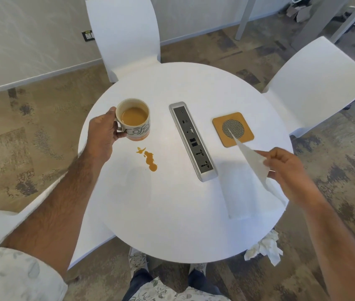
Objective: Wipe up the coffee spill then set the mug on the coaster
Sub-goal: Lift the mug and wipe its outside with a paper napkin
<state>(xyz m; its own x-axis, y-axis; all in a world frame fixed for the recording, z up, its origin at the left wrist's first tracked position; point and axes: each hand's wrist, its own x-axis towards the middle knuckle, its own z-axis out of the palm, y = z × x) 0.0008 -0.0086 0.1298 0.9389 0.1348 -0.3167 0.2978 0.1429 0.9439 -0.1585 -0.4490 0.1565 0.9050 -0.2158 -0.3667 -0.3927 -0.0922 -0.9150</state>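
Note:
A cream mug (136, 124) with lettering and an orange base holds milky coffee at the left of the round white table (172, 213). My left hand (102, 135) grips its handle. A brown coffee spill (149, 159) lies on the table just in front of the mug. My right hand (283, 164) pinches a white paper tissue (253, 161) in the air at the right, its tip hanging over the coaster. The square cork coaster (233, 129) with a round mesh centre lies at the right of the table, with nothing on it.
A grey power-socket strip (193, 141) is set into the table between mug and coaster. More white tissue (237, 198) lies flat near the right edge. White chairs (124, 33) stand around the table. Crumpled tissues (265, 248) lie on the floor at the lower right.

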